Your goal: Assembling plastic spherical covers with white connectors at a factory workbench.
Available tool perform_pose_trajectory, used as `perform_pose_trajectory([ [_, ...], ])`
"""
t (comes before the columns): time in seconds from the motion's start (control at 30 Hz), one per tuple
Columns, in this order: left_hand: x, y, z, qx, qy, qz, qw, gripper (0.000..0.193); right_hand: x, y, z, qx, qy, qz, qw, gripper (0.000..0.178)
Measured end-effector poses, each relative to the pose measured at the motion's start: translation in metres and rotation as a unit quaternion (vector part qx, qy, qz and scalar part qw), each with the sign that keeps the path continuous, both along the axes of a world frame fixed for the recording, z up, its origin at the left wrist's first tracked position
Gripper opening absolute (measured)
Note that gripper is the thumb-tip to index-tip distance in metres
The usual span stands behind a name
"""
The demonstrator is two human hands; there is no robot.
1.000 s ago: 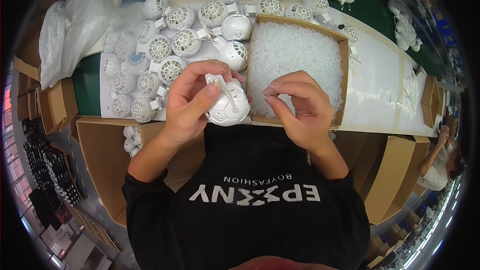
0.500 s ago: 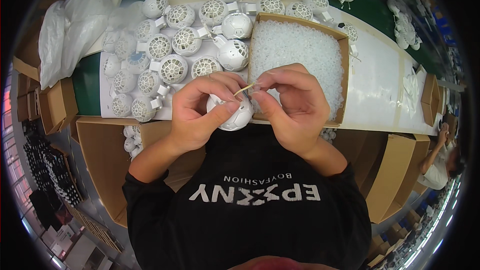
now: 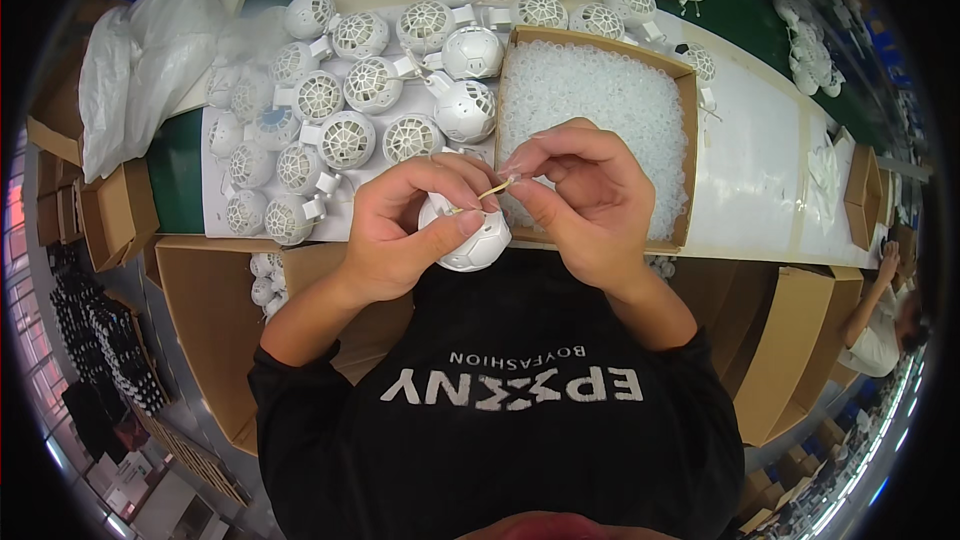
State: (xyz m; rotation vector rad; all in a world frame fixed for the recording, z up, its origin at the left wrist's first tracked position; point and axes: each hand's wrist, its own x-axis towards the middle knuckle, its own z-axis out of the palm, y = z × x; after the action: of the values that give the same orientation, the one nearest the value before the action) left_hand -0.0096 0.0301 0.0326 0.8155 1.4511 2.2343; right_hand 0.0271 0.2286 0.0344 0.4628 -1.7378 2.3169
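My left hand (image 3: 405, 225) is closed around a round white plastic housing (image 3: 473, 248) with a football-like panel pattern. A short cream cord (image 3: 496, 189) comes out of it and passes by the left fingertips. The thumb and forefinger of my right hand (image 3: 590, 205) pinch the far end of the cord, where something small and clear seems to sit; the fingers partly hide it. Just beyond the right hand, an open cardboard box (image 3: 692, 140) holds a heap of tiny clear plastic pieces (image 3: 590, 85).
Many similar white housings with grille fronts (image 3: 347, 139) cover the left of the white table (image 3: 745, 195). A crumpled plastic bag (image 3: 150, 60) lies at far left. Open cardboard boxes (image 3: 205, 330) stand below the table edge. At far right another person (image 3: 880, 325) is partly visible.
The housing has shifted slightly right and toward me, and more of it shows. The right fingers have moved a little along with the cord's end, still pinching it.
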Motion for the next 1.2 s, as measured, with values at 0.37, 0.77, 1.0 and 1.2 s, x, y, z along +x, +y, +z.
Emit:
perform_pose_trajectory([
  [0.37, 0.002, 0.006, 0.011, -0.155, -0.027, 0.043, 0.987, 0.056, 0.000, 0.014, 0.020, 0.273, 0.142, -0.039, 0.951, 0.042],
  [0.77, 0.002, 0.005, 0.012, -0.245, 0.194, 0.053, 0.949, 0.090, 0.008, -0.001, 0.007, 0.025, -0.022, -0.025, 0.999, 0.041],
  [1.0, 0.002, 0.005, 0.015, -0.293, 0.299, 0.091, 0.904, 0.091, 0.012, -0.004, 0.006, 0.002, -0.087, -0.023, 0.996, 0.040],
  [1.2, 0.002, 0.001, 0.016, -0.276, 0.274, 0.069, 0.918, 0.082, 0.006, 0.012, 0.015, 0.173, 0.028, -0.020, 0.984, 0.037],
])
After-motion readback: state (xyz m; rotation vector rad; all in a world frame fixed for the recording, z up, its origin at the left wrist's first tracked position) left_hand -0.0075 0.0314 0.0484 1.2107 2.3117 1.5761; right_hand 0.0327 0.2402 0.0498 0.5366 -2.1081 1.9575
